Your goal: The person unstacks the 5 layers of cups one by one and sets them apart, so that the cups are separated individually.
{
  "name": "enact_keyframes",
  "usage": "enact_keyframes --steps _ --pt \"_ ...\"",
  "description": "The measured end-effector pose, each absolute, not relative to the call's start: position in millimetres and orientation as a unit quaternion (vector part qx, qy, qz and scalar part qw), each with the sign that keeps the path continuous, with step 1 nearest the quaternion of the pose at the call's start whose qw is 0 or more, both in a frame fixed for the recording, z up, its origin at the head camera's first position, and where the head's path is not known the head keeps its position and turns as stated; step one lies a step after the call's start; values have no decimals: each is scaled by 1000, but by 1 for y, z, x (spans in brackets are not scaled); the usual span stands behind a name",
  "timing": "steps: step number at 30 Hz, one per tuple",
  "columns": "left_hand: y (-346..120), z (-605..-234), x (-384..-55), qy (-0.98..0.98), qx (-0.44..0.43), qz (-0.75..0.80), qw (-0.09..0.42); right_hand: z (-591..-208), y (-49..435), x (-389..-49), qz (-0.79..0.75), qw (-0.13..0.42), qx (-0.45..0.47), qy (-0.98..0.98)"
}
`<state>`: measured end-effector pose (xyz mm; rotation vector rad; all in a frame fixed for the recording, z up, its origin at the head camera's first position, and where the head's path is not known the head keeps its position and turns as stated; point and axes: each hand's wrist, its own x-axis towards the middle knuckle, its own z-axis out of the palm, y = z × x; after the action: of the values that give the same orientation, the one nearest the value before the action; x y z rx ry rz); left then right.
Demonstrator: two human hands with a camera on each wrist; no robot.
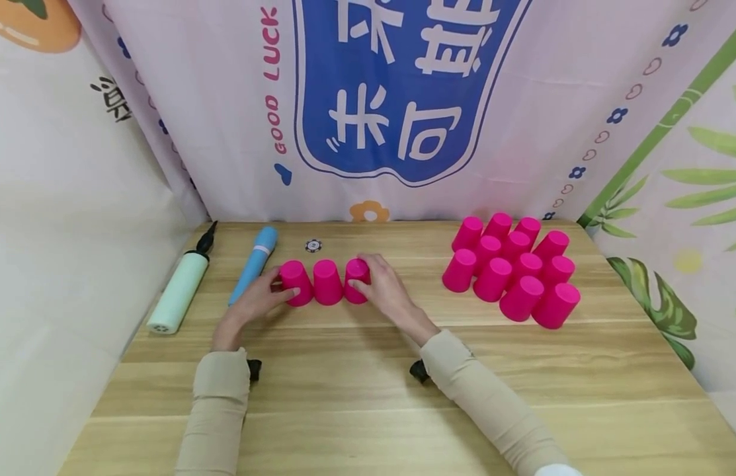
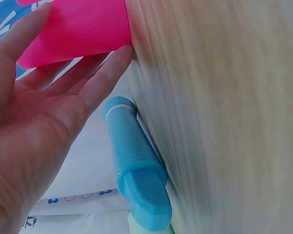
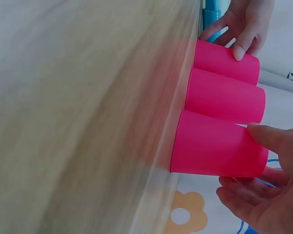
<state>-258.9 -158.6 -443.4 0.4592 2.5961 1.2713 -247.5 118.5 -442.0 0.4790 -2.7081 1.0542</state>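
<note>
Three pink cups stand upside down in a row on the table. My left hand (image 1: 259, 295) grips the left pink cup (image 1: 297, 283), thumb on its near side and fingers around its outer side. The middle pink cup (image 1: 328, 283) stands between the other two, touched by neither hand. At the other end, my right hand (image 1: 387, 285) holds the right pink cup (image 1: 356, 272) between thumb and fingers. In the right wrist view, the right cup (image 3: 219, 146) rests with its rim on the tabletop. Fingers partly cover both outer cups.
More upturned pink cups (image 1: 522, 299) stand clustered at the right. A blue tube-shaped thing (image 1: 254, 261) lies left of my left hand, beside a pale green hand pump (image 1: 180, 291) with a black nozzle. Behind the row lies a small poker chip (image 1: 313, 246). Printed cloth (image 1: 225, 132) hangs at the back.
</note>
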Motion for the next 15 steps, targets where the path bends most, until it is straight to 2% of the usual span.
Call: enact_keyframes --steps 6,15 --pt "-159 -444 -259 879 156 438 106 -437 133 -240 366 104 144 -913" --pt "-159 -445 -262 881 158 433 108 -430 183 -218 350 132 74 -924"
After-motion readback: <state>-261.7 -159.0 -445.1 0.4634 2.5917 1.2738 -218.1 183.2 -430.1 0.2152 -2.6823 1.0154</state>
